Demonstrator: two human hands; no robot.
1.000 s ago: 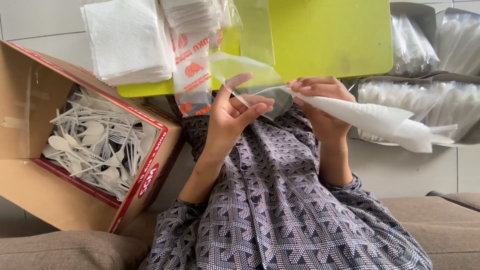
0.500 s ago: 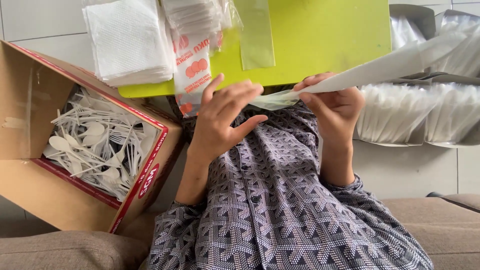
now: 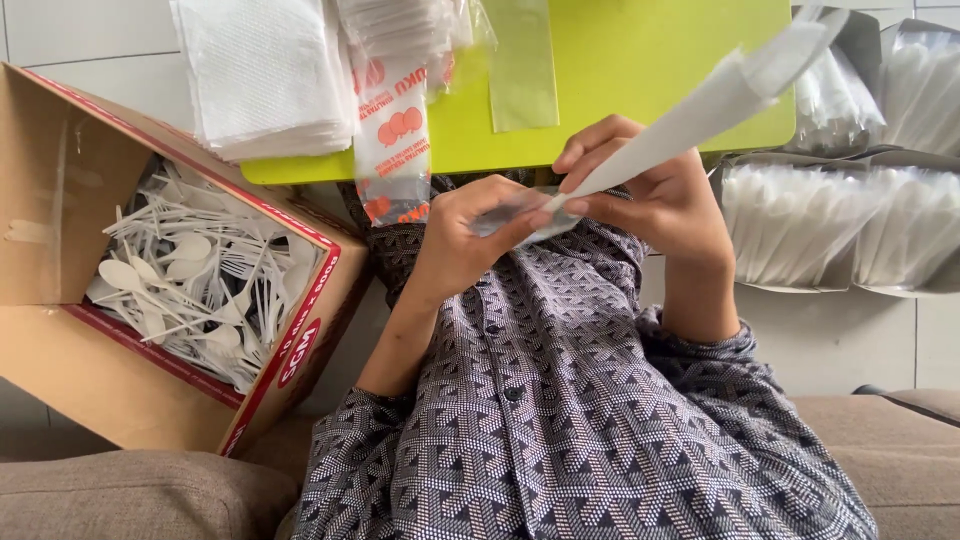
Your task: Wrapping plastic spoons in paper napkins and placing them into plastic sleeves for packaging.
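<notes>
1. Left hand point(image 3: 465, 245): fingers curled in, thumb and fingertips pinched on the near end of a clear sleeve point(image 3: 505, 212), in front of the chest.
2. Right hand point(image 3: 660, 205): closed round the lower end of a white paper roll point(image 3: 700, 105). The roll slants up and away over the green bench point(image 3: 650, 70), its far end blurred.
3. The roll's lower tip meets the sleeve between the two hands. I cannot tell whether it is already inside.
4. Judgement: the step in hand looks like feeding the roll into the sleeve. The next move calls for the sleeve mouth held open and the roll kept tight and in line with it.
5. Around:
   - cardboard box point(image 3: 60, 200) of white plastic cutlery point(image 3: 190, 280) to the left
   - napkin stack point(image 3: 265, 70) and printed bag point(image 3: 395, 110) on the bench
   - trays of white packs point(image 3: 840, 220) to the right
</notes>
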